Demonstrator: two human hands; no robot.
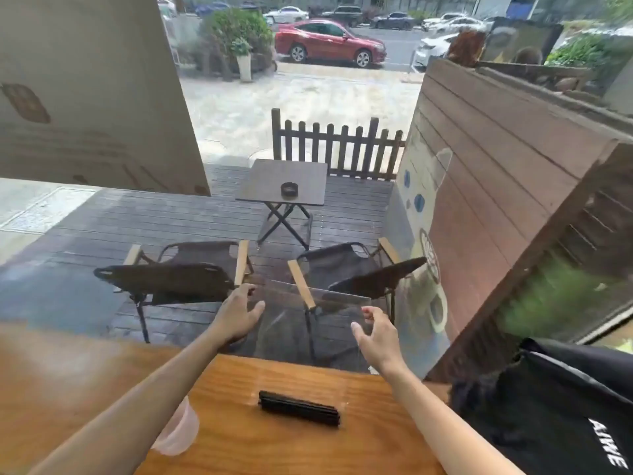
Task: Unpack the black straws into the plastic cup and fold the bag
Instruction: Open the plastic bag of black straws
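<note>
So the black straws [299, 407] are already out, lying in a tight bundle flat on the wooden table [274, 447], and the clear bag [308, 323] is held up in the air beyond the table's far edge, stretched between both hands. The left hand [236, 317] has the bag's left top corner, fingers mostly straight with the thumb spread, and the right hand [376, 332] is at the right side with fingers curled in. The film is see-through and smeary here, so I honestly can't tell if either hand is really pinching it or just touching the edge. For the fold, I'd bring the bag down onto the table on the far side of the straws first, flatten it, then match corner to corner; folding thin film in mid-air just lets it flop. The plastic cup [176, 428] sits left of the straws, half hidden under the left forearm, right by the table's near-left side, so an elbow could knock it. Right of the straws there's a black bag [555, 406] crowding that edge, leaving the strip beyond the straws as the best open room.
</note>
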